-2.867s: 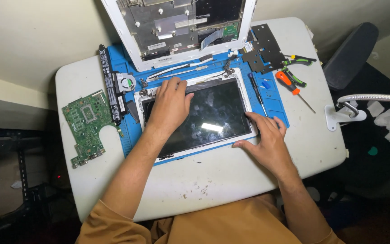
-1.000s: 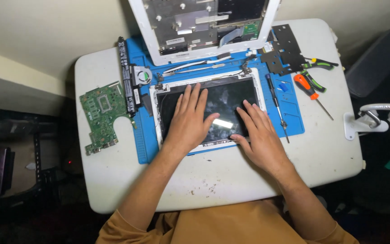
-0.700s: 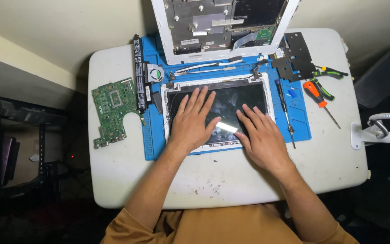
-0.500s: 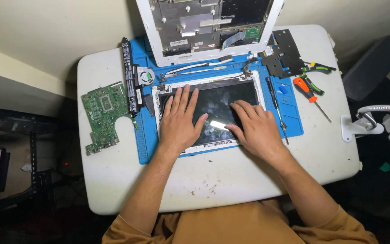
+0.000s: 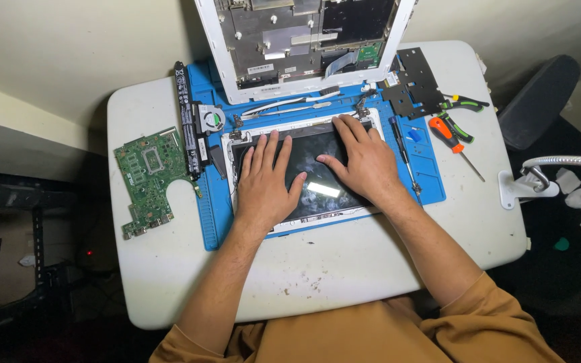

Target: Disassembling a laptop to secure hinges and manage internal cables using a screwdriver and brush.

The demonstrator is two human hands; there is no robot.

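A laptop screen panel [image 5: 314,195] with a dark glass face and white frame lies flat on a blue work mat [image 5: 428,185]. My left hand [image 5: 263,185] rests flat on the left half of the glass, fingers spread toward the top edge. On the right half, my right hand [image 5: 364,158] lies flat too, its fingertips at the upper edge of the panel near the hinge. Neither hand holds anything.
A white laptop base shell [image 5: 304,40] leans upright behind the mat. A green circuit board [image 5: 148,178] lies at the left, a long black battery [image 5: 186,128] and a fan [image 5: 208,119] beside it. A black metal plate [image 5: 415,81], an orange screwdriver [image 5: 453,140] and pliers [image 5: 462,103] sit right.
My right hand has slid up from the lower right of the glass to its top edge. My left hand stays flat on the left half. The view shifted.
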